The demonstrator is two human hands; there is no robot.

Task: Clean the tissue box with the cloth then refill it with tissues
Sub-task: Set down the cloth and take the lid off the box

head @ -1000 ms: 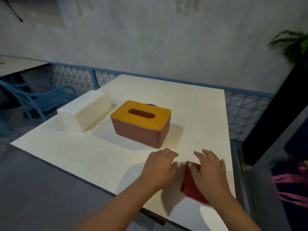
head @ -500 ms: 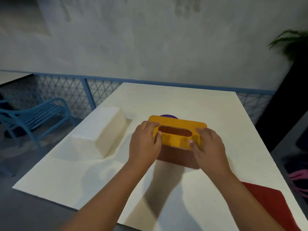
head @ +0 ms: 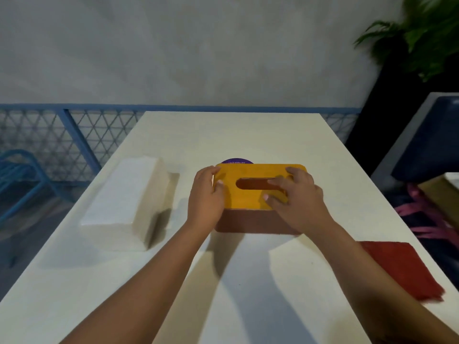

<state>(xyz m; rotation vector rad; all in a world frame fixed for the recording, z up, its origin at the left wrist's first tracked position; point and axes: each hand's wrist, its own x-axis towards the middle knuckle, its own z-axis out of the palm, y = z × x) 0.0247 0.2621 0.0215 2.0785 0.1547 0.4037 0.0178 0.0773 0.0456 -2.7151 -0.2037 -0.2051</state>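
Tissue box (head: 248,223) at the middle of the bench (head: 223,135). Left hand (head: 206,197) and right hand (head: 298,202) each clasp one end of its lid (head: 248,202), presumably to lift it off. Cloth (head: 397,266) lies at near right, tissues (head: 129,197) at left.

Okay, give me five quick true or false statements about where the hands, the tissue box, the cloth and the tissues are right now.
1. The left hand and the right hand both hold the tissue box at its yellow lid. True.
2. The right hand is holding the red cloth. False: the cloth lies flat on the table near its right edge, and neither hand touches it.
3. The white tissue stack lies to the left of the box. True.
4. Tissues stick up out of the lid's slot. False: no tissue shows in the slot.
5. A purple object peeks out from behind the box. True.
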